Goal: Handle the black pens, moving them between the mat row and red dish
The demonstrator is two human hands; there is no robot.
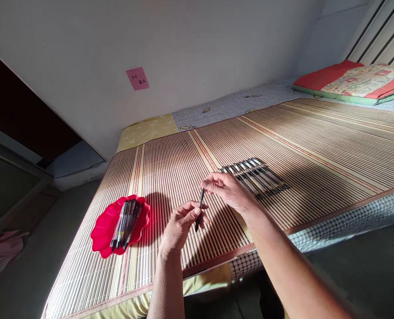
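A dark pen [201,204] is held between both hands above the striped bamboo mat [180,173]. My left hand [182,221] pinches its lower part between thumb and fingers. At the pen's upper end, the fingertips of my right hand [228,188] are closed on it. Beyond my right hand lies a row of several pens [255,177], side by side on the mat and partly hidden by that hand. To the left, a red scalloped plate [100,230] holds several more pens [126,223] in a loose bundle.
The mat covers a bed against a white wall, where a pink note [137,79] is stuck. A folded red and floral cloth [353,82] lies at the far right. The bed's front edge [216,261] runs beneath my forearms.
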